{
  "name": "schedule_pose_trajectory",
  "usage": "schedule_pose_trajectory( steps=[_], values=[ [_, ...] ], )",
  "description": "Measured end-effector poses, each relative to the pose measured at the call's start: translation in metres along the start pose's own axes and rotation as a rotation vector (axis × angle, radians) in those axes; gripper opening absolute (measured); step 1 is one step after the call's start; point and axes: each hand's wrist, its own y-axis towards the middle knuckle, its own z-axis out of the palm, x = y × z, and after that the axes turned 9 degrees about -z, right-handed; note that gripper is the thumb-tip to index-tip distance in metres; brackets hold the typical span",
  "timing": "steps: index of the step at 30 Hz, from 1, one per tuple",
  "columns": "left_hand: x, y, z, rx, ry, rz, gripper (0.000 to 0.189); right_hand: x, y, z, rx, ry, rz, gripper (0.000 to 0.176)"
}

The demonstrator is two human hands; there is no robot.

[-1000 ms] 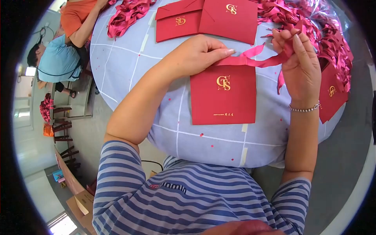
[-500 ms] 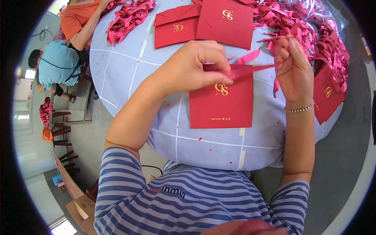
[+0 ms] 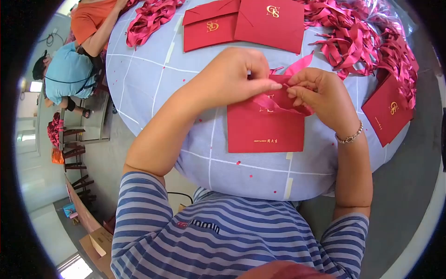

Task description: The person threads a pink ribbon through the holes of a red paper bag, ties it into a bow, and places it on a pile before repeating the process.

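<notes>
A red paper bag with gold print lies flat in front of me on the checked cloth. Above its top part, my left hand pinches a pink-red ribbon between thumb and fingers. Close beside it, my right hand, with a beaded bracelet at the wrist, has its thumb and fingertips closed on the same ribbon. Loops of the ribbon hang over the bag and partly cover its gold logo. One tail sticks up behind my hands. Whether a knot is there, I cannot make out.
More red bags lie at the table's far side, others at the right. Ribbon heaps sit at the back right, another at the back left. Two people, one in a blue shirt, are at the left.
My right hand has come left and down, from pulling the ribbon taut to beside my left hand. The ribbon now hangs in loops over the bag. My left hand stays nearly in place.
</notes>
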Motion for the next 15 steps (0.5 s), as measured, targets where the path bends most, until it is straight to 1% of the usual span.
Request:
schedule_pose_trajectory(
  steps=[1, 2, 4, 5, 6, 7, 9, 10, 11, 13, 15],
  values=[
    [-0.001, 0.003, 0.003, -0.097, -0.061, 0.009, 0.023, -0.002, -0.002, 0.0, -0.013, -0.06, -0.001, 0.009],
    [-0.003, 0.005, 0.004, -0.157, 0.019, -0.065, 0.02, -0.002, -0.002, 0.0, -0.013, -0.061, 0.001, 0.009],
    [-0.002, 0.009, 0.011, -0.156, 0.061, -0.1, 0.02, -0.003, -0.002, 0.0, -0.009, -0.367, -0.117, 0.008],
    [0.0, 0.011, 0.012, -0.159, 0.107, -0.129, 0.021, -0.005, -0.001, 0.001, -0.007, -0.367, -0.119, 0.008],
    [0.002, 0.011, 0.013, -0.042, 0.017, -0.237, 0.025, -0.007, -0.001, 0.003, -0.063, -0.427, -0.235, 0.008],
    [0.002, 0.01, 0.014, -0.042, 0.016, -0.238, 0.025, -0.009, -0.001, 0.004, -0.12, -0.487, -0.352, 0.008],
    [0.001, 0.009, 0.015, 0.008, 0.145, -0.17, 0.025, -0.01, -0.001, 0.008, -0.137, -0.474, -0.356, 0.008],
    [0.0, 0.009, 0.015, 0.008, 0.145, -0.169, 0.025, -0.011, 0.0, 0.009, -0.155, -0.461, -0.365, 0.008],
    [-0.001, 0.009, 0.014, 0.011, 0.145, -0.187, 0.025, -0.012, 0.001, 0.009, -0.156, -0.462, -0.365, 0.008],
    [-0.003, 0.007, 0.013, 0.015, 0.144, -0.206, 0.024, -0.014, 0.002, 0.011, -0.174, -0.536, -0.459, 0.009],
    [-0.005, 0.006, 0.013, 0.016, 0.084, -0.276, 0.021, -0.011, 0.001, 0.013, -0.175, -0.542, -0.449, 0.008]
  ],
)
